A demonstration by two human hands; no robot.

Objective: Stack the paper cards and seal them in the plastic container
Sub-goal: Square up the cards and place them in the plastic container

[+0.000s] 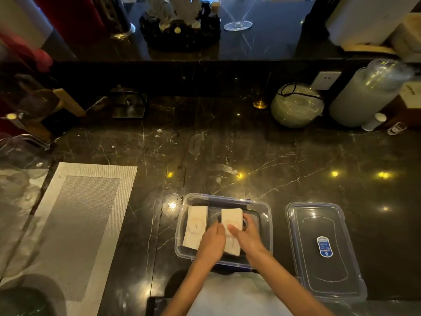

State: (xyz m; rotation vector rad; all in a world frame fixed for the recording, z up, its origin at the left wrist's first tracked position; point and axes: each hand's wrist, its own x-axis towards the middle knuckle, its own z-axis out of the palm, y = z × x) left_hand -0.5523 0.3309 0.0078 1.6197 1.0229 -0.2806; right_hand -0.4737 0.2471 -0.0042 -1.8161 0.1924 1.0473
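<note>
Hands meet inside a clear plastic container [266,224] that sits open on the near part of a dark marble counter [296,169]. Two stacks of paper cards lie in it side by side. The left stack [196,226] rests flat along the container's left wall, its top card printed with the word "love", and no hand touches it. The right stack [232,218] lies near the middle of the container, and both hands are on it: the left hand [211,244] presses against its left edge with fingers curled, while the right hand [247,236] wraps its right edge, thumb laid on the top card and fingers reaching round the far side. Together they grasp this stack between them; whether it is lifted off the floor of the container cannot be told.

Just to the right of the container, apart from it, lies its clear lid [323,249], flat on the counter, with a blue label in the middle. A grey woven placemat [77,215] lies well to the left.
</note>
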